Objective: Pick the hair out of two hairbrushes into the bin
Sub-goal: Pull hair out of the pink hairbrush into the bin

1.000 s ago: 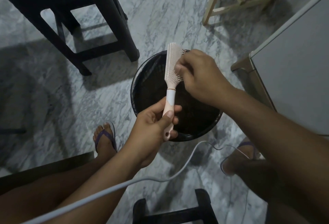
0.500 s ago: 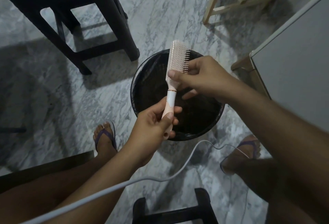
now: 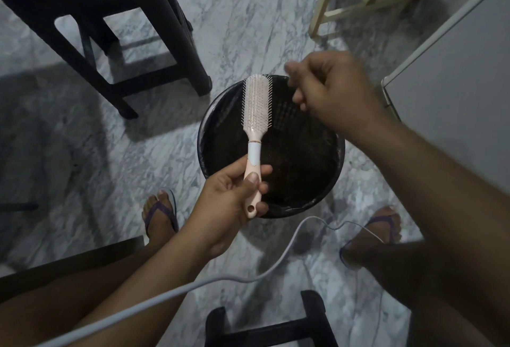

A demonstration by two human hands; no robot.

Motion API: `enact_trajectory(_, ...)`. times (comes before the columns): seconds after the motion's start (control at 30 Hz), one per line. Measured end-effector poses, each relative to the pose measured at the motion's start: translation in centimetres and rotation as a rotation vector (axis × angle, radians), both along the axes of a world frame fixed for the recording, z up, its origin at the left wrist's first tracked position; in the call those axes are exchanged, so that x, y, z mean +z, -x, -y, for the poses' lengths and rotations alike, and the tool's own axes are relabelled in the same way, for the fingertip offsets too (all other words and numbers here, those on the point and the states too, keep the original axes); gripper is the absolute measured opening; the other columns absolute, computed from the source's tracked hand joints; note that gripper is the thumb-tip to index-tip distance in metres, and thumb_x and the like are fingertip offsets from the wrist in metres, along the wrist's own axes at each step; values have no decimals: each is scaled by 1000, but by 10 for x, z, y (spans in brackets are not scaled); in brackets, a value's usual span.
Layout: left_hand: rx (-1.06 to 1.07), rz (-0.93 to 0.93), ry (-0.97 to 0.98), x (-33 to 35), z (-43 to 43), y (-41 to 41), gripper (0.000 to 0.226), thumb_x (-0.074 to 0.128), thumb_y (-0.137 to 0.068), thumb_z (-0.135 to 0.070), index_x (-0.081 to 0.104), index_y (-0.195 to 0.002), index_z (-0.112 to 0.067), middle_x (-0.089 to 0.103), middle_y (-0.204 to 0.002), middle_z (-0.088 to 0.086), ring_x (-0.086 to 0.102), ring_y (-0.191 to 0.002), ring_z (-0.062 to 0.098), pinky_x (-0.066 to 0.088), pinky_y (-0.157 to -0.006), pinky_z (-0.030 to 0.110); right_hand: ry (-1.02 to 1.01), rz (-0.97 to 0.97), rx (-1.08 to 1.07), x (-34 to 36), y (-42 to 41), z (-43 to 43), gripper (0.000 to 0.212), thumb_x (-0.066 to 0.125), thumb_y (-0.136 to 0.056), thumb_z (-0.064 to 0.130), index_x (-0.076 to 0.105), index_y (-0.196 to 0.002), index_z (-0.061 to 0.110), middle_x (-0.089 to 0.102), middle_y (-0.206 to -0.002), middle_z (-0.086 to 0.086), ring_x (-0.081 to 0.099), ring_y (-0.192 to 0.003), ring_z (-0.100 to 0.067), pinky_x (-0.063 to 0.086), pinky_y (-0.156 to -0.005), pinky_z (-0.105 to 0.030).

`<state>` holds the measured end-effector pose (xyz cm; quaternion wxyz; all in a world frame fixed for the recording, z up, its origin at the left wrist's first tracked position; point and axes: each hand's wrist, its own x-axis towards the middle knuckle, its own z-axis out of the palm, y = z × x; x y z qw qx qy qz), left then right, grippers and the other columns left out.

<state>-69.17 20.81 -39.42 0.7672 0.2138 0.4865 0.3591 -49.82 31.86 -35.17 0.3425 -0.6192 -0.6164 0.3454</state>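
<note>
My left hand [image 3: 234, 194] grips the pink and white hairbrush [image 3: 255, 125] by its handle and holds it upright over the black bin [image 3: 276, 203], bristles facing me. My right hand [image 3: 331, 92] hovers above the bin's far right rim, apart from the brush head. Its fingers are curled and the fingertips pinch a faint wisp of hair, blurred by motion. The bin's inside is dark, and I cannot make out what is in it. Only one hairbrush is in view.
The bin stands on a marble floor between my sandalled feet [image 3: 160, 214]. A black stool [image 3: 110, 29] is at the back left, a wooden frame [image 3: 345, 1] at the back right and a white cabinet [image 3: 455, 84] to the right. A grey cable [image 3: 220, 280] crosses in front, above another dark stool [image 3: 270, 327].
My right hand has left the brush head and moved up and right over the bin's rim. My left hand has turned the brush so that the bristles face me.
</note>
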Motion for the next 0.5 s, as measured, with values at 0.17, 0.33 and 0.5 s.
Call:
enact_trajectory(0.17,-20,-6,-11,1,2,-3,36,49,-100,-1,58,-134,-3,70,-97,4,55,-74,12,44,-52,22,-43,104,77,-14,-7,-1,24,66,-92,9,73,-114,18,71,-104,6,72,-81,-9,57,-77,-17)
enact_trajectory(0.33,-52,-57,-46,0,5,-3,43,50,-99,1,59,-137,-17,70,-105,3,56,-77,12,46,-55,23,17,282,262,-18,8,8,22,78,-83,35,74,-100,22,59,-110,2,64,-80,-11,57,-81,-38)
enact_trajectory(0.5,-88,-133,-109,0,7,0,42,51,-99,1,67,-124,-28,68,-100,0,55,-80,12,45,-61,28,17,428,278,-10,11,7,34,75,-80,53,71,-103,29,52,-111,8,56,-86,-9,53,-79,-38)
